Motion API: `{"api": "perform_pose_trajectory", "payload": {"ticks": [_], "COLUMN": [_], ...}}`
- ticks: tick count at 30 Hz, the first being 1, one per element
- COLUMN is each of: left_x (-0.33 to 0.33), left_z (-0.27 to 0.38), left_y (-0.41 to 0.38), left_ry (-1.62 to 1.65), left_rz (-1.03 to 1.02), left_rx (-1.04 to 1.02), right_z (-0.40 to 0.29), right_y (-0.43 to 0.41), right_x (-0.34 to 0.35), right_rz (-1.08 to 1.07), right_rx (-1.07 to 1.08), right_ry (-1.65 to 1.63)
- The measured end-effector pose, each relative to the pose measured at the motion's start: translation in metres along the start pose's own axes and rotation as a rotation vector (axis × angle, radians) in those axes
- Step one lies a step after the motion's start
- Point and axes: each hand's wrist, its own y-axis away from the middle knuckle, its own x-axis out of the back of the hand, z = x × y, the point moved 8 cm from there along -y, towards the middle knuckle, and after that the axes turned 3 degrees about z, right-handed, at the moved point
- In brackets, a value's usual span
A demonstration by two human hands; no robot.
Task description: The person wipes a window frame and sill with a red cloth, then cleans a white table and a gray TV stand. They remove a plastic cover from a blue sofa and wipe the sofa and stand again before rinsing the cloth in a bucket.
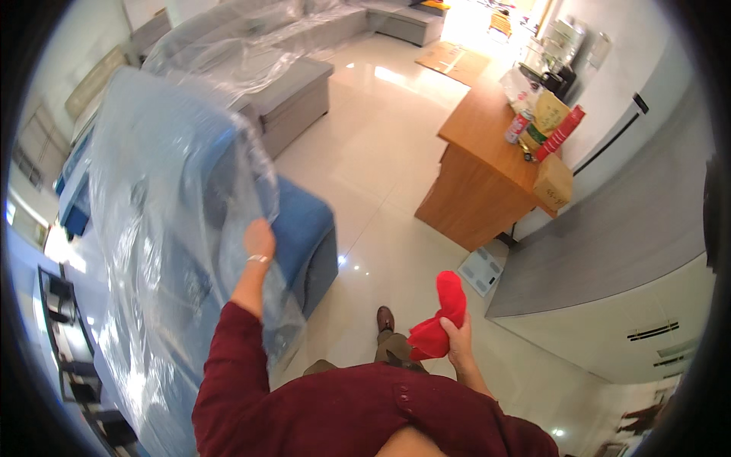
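My left hand is at the edge of a clear plastic sheet, its fingers closed on the film. The sheet drapes over a blue upholstered sofa, whose near end shows uncovered beside the hand. Low in front of my body, my right hand grips a bunched red cloth around its middle; one end sticks up and the other fans out towards my legs. Part of the left fingers is hidden by the angle.
A wooden desk at the right bears a spray can, a red tube and a cardboard box. A glass scale lies on the tiled floor below. Plastic-covered grey seating and flattened cardboard are farther off.
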Motion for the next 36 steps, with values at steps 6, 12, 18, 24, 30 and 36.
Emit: {"api": "perform_pose_trajectory", "payload": {"ticks": [6, 12, 18, 24, 30, 36], "left_x": [0.0, -0.032, -0.145, -0.032, 0.039, 0.009], "left_z": [0.034, 0.158, 0.158, 0.291, 0.167, 0.126], "left_y": [-0.035, -0.12, -0.143, -0.092, 0.014, 0.014], "left_ry": [0.529, 0.693, 1.142, 0.895, 0.243, 0.311], "left_rz": [-0.234, -0.074, -0.029, -0.372, 0.039, -0.181], "left_rx": [0.16, 0.262, 0.805, -0.06, 0.035, 0.047], "right_z": [-0.013, -0.035, -0.038, -0.028, -0.024, -0.027], "right_y": [-0.096, -0.119, -0.109, -0.107, -0.115, -0.112], "right_x": [0.001, -0.004, -0.016, -0.018, -0.042, -0.065], "right_rz": [-0.058, -0.058, -0.227, -0.134, -0.219, -0.244], "right_rx": [-0.041, -0.096, -0.101, -0.266, -0.24, -0.202], "right_ry": [0.076, 0.025, 0.095, 0.115, 0.134, 0.198]}}
